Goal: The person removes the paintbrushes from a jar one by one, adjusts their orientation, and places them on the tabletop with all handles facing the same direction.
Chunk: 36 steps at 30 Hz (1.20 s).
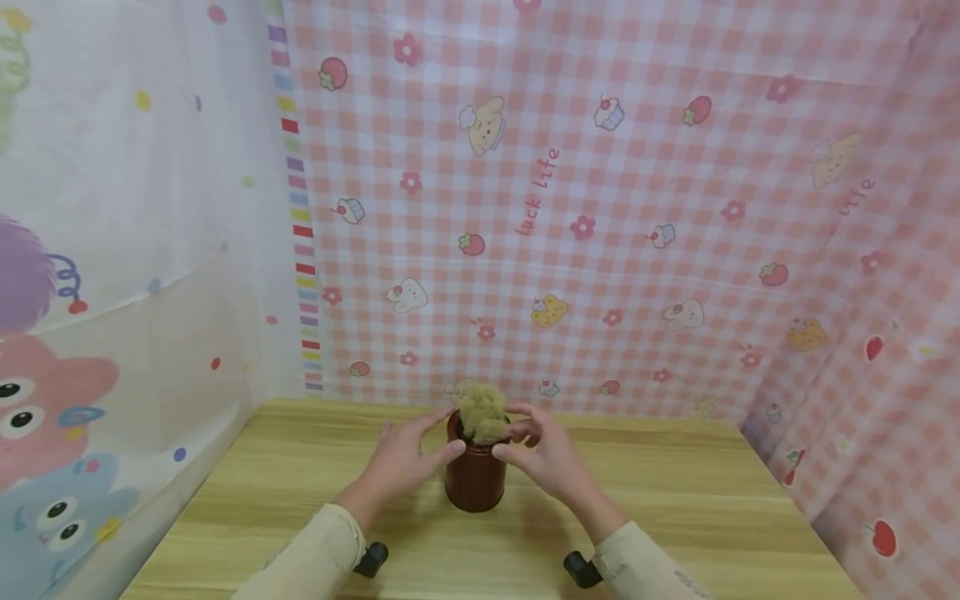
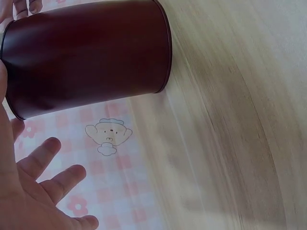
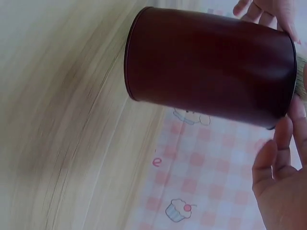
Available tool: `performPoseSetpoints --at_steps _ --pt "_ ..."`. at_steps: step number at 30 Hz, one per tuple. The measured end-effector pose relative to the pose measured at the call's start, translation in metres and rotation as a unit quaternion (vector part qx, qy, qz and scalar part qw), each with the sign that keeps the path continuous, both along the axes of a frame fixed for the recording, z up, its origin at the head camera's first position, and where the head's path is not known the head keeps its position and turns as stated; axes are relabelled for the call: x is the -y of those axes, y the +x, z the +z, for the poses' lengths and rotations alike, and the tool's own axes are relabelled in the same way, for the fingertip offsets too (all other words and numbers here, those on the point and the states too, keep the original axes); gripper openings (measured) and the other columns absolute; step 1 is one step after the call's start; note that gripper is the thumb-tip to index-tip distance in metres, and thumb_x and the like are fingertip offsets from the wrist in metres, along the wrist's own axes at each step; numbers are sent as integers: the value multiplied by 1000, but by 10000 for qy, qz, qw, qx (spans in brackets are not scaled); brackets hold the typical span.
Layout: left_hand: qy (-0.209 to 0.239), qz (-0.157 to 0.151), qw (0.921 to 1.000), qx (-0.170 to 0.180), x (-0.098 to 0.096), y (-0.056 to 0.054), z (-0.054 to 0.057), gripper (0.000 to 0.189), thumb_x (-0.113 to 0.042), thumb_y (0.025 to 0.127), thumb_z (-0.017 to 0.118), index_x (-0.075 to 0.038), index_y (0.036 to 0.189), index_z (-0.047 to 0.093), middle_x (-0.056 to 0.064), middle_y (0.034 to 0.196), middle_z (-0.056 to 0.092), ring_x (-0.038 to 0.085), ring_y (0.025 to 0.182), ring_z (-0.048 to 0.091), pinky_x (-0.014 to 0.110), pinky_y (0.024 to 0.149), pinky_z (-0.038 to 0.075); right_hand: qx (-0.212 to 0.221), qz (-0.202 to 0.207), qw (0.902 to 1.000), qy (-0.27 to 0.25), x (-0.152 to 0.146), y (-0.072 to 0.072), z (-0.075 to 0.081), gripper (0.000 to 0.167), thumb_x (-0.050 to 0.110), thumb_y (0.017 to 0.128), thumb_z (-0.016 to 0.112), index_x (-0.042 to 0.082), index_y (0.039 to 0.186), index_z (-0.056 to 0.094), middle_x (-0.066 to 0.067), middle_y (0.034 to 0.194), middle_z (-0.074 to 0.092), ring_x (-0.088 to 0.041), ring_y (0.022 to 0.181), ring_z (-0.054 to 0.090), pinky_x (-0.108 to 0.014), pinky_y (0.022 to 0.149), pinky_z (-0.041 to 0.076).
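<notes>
A dark red-brown cylindrical holder stands upright on the wooden table, its smooth side also filling much of both wrist views. A fuzzy tan plush-like thing sticks up out of its mouth; its lower part is hidden inside. My left hand is at the left of the rim, thumb tip touching the front edge and the other fingers loosely spread. On the opposite side, my right hand has its thumb at the rim and loosely bent fingertips right beside the fuzzy thing.
The wooden table reaches back to a pink checked cloth hung behind it. A white cloth with cartoon figures hangs at the left. Small black devices sit by both wrists.
</notes>
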<state>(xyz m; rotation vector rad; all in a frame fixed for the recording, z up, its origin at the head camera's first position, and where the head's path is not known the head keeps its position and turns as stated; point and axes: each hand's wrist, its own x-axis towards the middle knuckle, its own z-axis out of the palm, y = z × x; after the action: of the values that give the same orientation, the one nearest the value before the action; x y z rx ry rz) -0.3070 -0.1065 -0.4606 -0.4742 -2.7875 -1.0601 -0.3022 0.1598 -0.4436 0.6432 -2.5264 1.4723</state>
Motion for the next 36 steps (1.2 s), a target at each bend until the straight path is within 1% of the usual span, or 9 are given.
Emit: performPoseSetpoints --at_steps 3,9,13,16,21,24,28,32,36 --pt "33 -70 10000 -4 1 1 0 71 -68 100 62 -33 161 51 4 158 59 38 146 57 80 126 9 -80 -147 9999 -38 8 1 -1 57 22 92 87 19 144 62 2 107 83 -22 107 69 -37 91 51" --pt "94 -131 9999 43 1 1 -2 73 -67 99 64 -31 161 50 4 161 57 38 148 55 81 125 11 -457 -558 9973 105 26 4 -6 57 25 92 87 20 142 62 7 96 80 -12 96 71 -47 88 59" --pt "118 -147 9998 87 -1 -1 -2 74 -70 98 63 -33 162 49 3 162 55 38 148 55 80 125 13 -764 -722 9943 164 34 5 -6 52 21 92 86 19 139 64 7 87 78 -9 82 69 -36 79 59" --pt "145 -122 9998 97 -1 -2 -2 74 -70 98 64 -34 161 50 3 161 57 38 147 56 78 126 16 -1007 -803 9916 123 36 6 -5 50 19 92 85 17 138 65 5 85 77 -9 77 69 -28 72 56" --pt "195 -93 9997 127 -1 0 -1 73 -67 98 66 -32 160 52 3 160 58 38 147 56 77 126 18 -1382 -820 9870 -78 36 6 1 50 16 92 85 14 138 67 -1 88 80 -15 82 76 -35 75 64" --pt "215 -71 9996 146 0 0 0 73 -68 98 66 -32 160 52 3 159 59 37 146 57 76 125 20 -1428 -798 9863 -200 36 5 6 50 14 92 85 15 139 69 -2 87 78 -17 80 75 -33 71 63" --pt "230 -53 9996 146 0 0 1 74 -69 97 66 -32 159 53 3 158 60 36 145 58 75 124 23 -1381 -817 9866 -294 35 4 12 47 14 93 84 17 139 71 -4 88 77 -13 76 72 -24 63 58" --pt "247 -39 9995 167 0 0 1 73 -68 97 67 -32 159 54 2 158 60 36 146 57 75 124 24 -1373 -806 9865 -388 32 3 21 43 15 95 83 17 137 73 -5 92 77 -9 73 69 -24 59 55" --pt "252 -5 9995 166 -1 -1 1 72 -68 97 67 -32 158 55 1 158 60 36 147 56 74 125 25 -1447 -765 9845 -633 28 -1 34 42 13 95 82 16 136 73 -8 92 79 -11 71 69 -25 57 53"
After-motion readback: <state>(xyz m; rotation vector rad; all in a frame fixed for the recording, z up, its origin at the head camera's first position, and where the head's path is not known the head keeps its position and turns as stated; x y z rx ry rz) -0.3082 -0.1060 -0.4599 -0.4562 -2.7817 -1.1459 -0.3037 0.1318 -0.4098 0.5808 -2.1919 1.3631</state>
